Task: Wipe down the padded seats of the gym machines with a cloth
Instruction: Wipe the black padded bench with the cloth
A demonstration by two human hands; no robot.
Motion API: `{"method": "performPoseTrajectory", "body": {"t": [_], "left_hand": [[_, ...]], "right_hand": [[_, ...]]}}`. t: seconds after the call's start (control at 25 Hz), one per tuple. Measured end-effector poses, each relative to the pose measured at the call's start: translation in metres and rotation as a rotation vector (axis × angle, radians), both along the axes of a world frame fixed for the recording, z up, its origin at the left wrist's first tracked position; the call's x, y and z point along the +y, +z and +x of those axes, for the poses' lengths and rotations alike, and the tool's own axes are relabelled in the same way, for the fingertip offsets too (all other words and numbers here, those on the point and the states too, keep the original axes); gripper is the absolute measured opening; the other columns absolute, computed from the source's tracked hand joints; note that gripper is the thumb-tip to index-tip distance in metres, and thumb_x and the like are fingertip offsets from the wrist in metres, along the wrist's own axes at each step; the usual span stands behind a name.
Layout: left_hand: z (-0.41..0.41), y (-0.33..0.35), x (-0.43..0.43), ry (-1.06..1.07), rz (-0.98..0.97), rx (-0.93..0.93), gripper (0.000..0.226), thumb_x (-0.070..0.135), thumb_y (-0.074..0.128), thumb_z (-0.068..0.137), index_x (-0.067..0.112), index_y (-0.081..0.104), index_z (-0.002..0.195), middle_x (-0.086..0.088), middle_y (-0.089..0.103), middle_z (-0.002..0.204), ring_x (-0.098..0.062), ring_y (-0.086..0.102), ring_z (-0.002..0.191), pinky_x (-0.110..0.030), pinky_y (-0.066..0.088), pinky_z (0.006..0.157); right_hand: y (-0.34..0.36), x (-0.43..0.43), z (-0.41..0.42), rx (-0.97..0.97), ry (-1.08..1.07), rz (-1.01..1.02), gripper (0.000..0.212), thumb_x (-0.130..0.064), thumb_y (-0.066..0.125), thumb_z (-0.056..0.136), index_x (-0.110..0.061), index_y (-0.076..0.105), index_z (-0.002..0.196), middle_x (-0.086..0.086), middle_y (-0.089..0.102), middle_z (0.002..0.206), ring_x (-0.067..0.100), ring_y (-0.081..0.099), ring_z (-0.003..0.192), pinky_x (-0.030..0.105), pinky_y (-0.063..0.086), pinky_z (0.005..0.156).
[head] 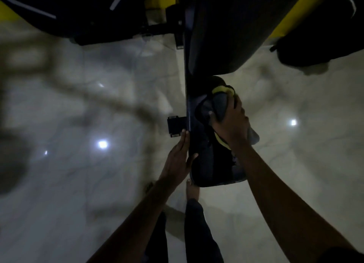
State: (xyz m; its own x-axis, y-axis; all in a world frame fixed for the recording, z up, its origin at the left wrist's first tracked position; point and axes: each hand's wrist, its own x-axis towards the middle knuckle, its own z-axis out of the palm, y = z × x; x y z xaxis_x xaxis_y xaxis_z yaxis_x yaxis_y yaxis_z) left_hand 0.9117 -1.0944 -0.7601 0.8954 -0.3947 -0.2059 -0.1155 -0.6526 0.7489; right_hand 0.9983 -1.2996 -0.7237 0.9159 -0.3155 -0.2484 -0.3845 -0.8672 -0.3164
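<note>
Pale marble floor (78, 174), dim room, right hand (232, 122) clutching cloth (220, 103) on black seat (214, 164), left hand (179, 160) flat, grip wide.

The picture is dim and a bit fuzzy, and the dark gym machine (216, 36) at the far side shows almost no detail. Small bright lights shine back off the pale shiny floor (98, 115) on the left and right. Big soft shadows lie blurry on the left, and the edges look bent and stretched.
</note>
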Motion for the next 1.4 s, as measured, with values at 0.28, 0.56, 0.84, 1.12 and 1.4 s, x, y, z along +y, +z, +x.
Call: {"method": "performPoseTrajectory", "body": {"t": [0.28,0.56,0.84,1.12,1.4], "left_hand": [[-0.002,-0.012,0.004,-0.036,-0.02,-0.005,0.073,0.05,0.03,0.102,0.01,0.008,0.159,-0.01,0.017,0.165,-0.025,0.029,0.148,-0.049,0.036,0.113],[-0.019,-0.023,0.001,-0.025,0.042,-0.127,0.06,0.03,0.041,0.104,0.009,0.02,0.156,-0.011,0.025,0.162,-0.022,0.026,0.149,-0.043,0.028,0.12],[-0.038,-0.039,0.001,-0.133,0.032,-0.254,0.054,0.02,0.036,0.104,0.007,0.025,0.156,-0.011,0.023,0.163,-0.022,0.018,0.152,-0.042,0.027,0.121],[-0.033,-0.037,0.005,-0.128,0.079,-0.308,0.051,0.026,0.038,0.103,0.01,0.035,0.151,-0.008,0.035,0.159,-0.019,0.03,0.148,-0.04,0.031,0.119],[-0.027,-0.033,0.008,-0.138,0.001,-0.271,0.046,0.025,0.041,0.102,0.007,0.05,0.144,-0.01,0.046,0.152,-0.022,0.042,0.142,-0.044,0.039,0.114]], "right_hand": [[-0.017,0.009,-0.012,-0.029,0.287,-0.13,0.072,-0.059,0.046,0.098,-0.025,0.03,0.159,0.008,0.03,0.165,0.035,0.031,0.15,0.058,0.037,0.114],[-0.012,0.03,0.004,-0.035,0.313,-0.138,0.064,-0.046,0.057,0.097,-0.023,0.039,0.155,0.007,0.031,0.165,0.034,0.033,0.149,0.057,0.04,0.111],[-0.019,0.055,0.007,0.0,0.487,-0.186,0.061,-0.047,0.058,0.097,-0.028,0.041,0.152,0.006,0.033,0.164,0.034,0.026,0.153,0.057,0.035,0.112],[-0.019,0.051,0.03,-0.111,0.301,-0.171,0.062,-0.041,0.06,0.088,-0.023,0.047,0.146,0.006,0.048,0.152,0.032,0.046,0.139,0.05,0.044,0.105],[-0.016,0.039,-0.042,-0.045,0.094,-0.17,0.08,-0.066,0.045,0.092,-0.017,0.036,0.156,0.013,0.033,0.163,0.035,0.03,0.151,0.057,0.034,0.116]]}}
